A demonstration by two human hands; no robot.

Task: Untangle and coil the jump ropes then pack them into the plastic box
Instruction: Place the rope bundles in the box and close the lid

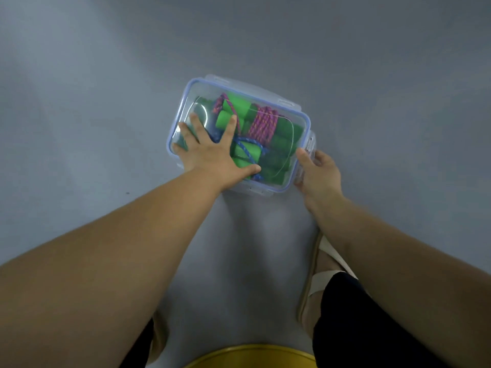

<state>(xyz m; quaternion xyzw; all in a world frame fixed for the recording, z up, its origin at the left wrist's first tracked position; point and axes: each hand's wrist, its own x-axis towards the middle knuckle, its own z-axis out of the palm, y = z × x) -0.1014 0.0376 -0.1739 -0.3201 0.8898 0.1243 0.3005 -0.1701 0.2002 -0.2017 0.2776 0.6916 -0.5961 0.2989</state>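
Observation:
A clear plastic box (300,116) with a blue-rimmed transparent lid (202,94) lies on the grey floor. Inside it I see a coiled pink-purple jump rope (261,124), a blue rope (248,144) and several green foam handles (281,140). My left hand (212,152) presses flat on the lid with fingers spread. At the box's right end, my right hand (320,172) grips the side clasp (309,146), thumb on top of it.
The grey floor (106,102) stretches all around the box. My sandalled foot (318,277) is on the floor below the right hand. A yellow round edge (252,354) shows at the bottom of the view.

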